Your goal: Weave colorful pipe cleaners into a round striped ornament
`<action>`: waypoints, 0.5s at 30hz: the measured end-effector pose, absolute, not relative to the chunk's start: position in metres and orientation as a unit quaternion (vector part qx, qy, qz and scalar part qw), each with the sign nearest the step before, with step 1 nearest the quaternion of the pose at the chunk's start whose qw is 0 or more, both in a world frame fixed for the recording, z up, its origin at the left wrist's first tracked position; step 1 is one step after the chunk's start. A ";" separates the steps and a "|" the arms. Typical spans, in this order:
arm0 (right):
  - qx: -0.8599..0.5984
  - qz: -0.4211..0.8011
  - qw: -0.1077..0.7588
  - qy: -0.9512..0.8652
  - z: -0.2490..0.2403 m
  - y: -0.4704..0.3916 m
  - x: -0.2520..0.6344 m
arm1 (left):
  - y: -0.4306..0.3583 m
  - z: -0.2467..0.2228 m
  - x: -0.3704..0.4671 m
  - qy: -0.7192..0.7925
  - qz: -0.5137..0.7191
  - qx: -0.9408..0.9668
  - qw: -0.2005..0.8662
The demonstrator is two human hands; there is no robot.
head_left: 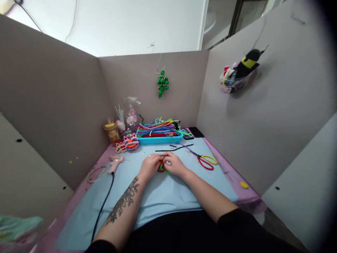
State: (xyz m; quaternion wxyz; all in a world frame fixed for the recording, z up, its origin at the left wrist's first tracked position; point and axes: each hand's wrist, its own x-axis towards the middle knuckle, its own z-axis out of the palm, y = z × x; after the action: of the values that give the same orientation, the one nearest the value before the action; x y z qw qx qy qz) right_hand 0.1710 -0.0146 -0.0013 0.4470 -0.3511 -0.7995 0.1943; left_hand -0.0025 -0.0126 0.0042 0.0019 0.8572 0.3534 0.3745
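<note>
My left hand and my right hand meet over the middle of the blue cloth. Both are closed, fingertips together, on a small red and green pipe-cleaner piece. Its shape is mostly hidden by the fingers. Just beyond the hands lie black pipe cleaners, one long and bent, with shorter bits by it. To the right of my right hand rest scissors with one red and one yellow handle loop, blades pointing at the black pieces.
A blue tray heaped with coloured pipe cleaners stands at the back. Left of it sit lion-face pipe-cleaner ornaments and a jar. A pink glue gun lies left, its black cord running forward. Grey partitions enclose the table.
</note>
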 end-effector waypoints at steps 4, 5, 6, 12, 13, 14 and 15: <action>-0.400 0.271 0.512 -0.711 0.002 -0.012 0.168 | -0.014 0.003 -0.004 0.377 0.386 0.841 -0.046; -0.413 0.306 0.537 -0.669 0.002 -0.010 0.168 | -0.015 0.004 -0.003 0.375 0.391 0.838 -0.058; -0.423 0.349 0.561 -0.620 0.003 -0.007 0.167 | -0.016 0.004 -0.002 0.373 0.396 0.836 -0.069; -0.410 0.501 0.562 -0.515 -0.002 0.002 0.170 | -0.019 0.003 0.004 0.389 0.403 0.827 -0.050; -0.411 0.469 0.551 -0.555 -0.002 0.002 0.171 | -0.019 0.003 0.004 0.399 0.406 0.822 -0.034; -0.413 0.420 0.541 -0.600 -0.002 0.000 0.173 | -0.019 0.002 0.004 0.410 0.405 0.817 -0.018; -0.410 0.362 0.531 -0.647 -0.001 -0.001 0.175 | -0.020 0.003 0.003 0.423 0.398 0.814 -0.003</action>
State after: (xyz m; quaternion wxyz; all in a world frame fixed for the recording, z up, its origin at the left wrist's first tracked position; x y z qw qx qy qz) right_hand 0.1748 -0.0011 -0.0012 0.5314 -0.4099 -0.6470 0.3620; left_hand 0.0031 -0.0198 0.0026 -0.0034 0.8143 0.4227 0.3976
